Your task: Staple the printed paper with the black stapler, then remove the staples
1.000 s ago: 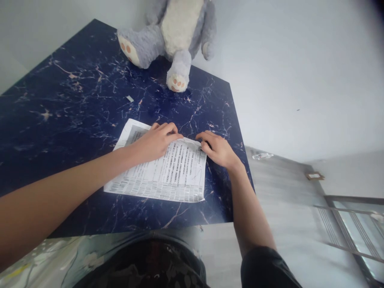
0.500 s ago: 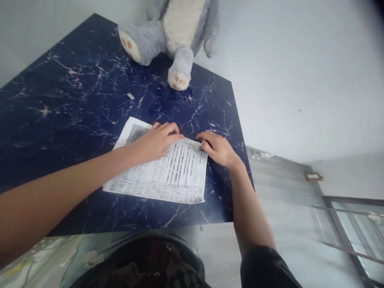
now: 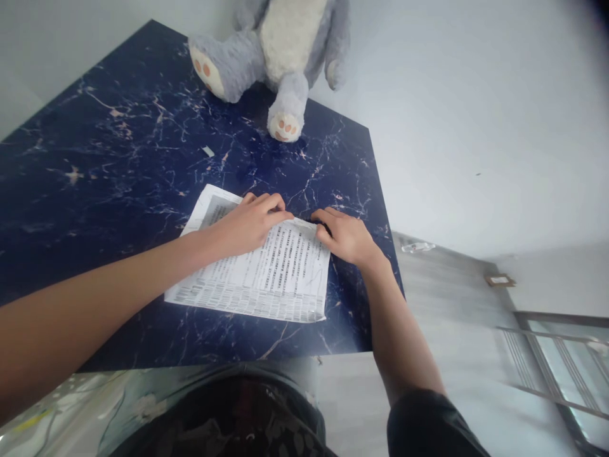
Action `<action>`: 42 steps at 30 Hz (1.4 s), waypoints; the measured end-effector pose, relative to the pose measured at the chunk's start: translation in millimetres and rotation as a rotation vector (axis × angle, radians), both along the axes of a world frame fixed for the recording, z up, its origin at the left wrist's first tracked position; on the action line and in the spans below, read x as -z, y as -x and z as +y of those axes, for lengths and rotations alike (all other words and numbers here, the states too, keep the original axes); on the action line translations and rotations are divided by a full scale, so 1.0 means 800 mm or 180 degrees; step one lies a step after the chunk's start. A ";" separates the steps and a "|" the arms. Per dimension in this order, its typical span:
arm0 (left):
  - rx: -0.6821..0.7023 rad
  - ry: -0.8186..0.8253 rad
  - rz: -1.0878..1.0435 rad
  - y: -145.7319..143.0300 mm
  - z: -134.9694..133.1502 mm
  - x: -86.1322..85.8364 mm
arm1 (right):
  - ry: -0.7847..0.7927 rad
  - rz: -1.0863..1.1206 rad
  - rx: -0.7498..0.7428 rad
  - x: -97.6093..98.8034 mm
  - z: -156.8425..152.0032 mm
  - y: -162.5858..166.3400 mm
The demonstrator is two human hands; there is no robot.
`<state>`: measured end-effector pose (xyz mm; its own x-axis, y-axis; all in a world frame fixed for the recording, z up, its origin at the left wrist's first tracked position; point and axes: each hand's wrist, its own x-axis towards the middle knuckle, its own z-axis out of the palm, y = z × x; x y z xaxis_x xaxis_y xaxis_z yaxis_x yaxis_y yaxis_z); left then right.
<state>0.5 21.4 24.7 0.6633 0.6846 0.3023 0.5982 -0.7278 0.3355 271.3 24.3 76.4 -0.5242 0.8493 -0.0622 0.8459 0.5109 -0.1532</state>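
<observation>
A printed sheet of paper (image 3: 266, 276) lies on a dark blue marble-patterned table (image 3: 95, 171). My left hand (image 3: 247, 222) rests flat on the sheet's far edge, fingers stretched out and pressing the paper down. My right hand (image 3: 347, 238) sits at the sheet's far right corner with its fingers curled, pinching the folded paper edge. The two hands are a short gap apart along the same far edge.
A grey and cream plush toy (image 3: 280, 51) sits at the far edge of the table against a white wall. A small scrap of paper (image 3: 207, 152) lies on the table beyond the sheet. A grey floor and a metal rack (image 3: 561, 368) lie to the right.
My right hand has shifted slightly left along the paper's far edge. The left hand stays pressed on the sheet. The view has tilted a little.
</observation>
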 end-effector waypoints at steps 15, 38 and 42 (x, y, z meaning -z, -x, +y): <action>-0.0094 -0.0082 0.0238 -0.001 0.001 -0.002 | -0.0174 0.0024 0.0562 -0.002 -0.006 -0.001; 0.0224 -0.0190 0.0084 0.006 0.011 0.002 | -0.0466 0.0518 0.1371 0.008 0.026 -0.059; 0.0437 0.0084 0.0153 0.011 0.016 0.004 | -0.0456 0.0520 0.1375 0.007 0.026 -0.060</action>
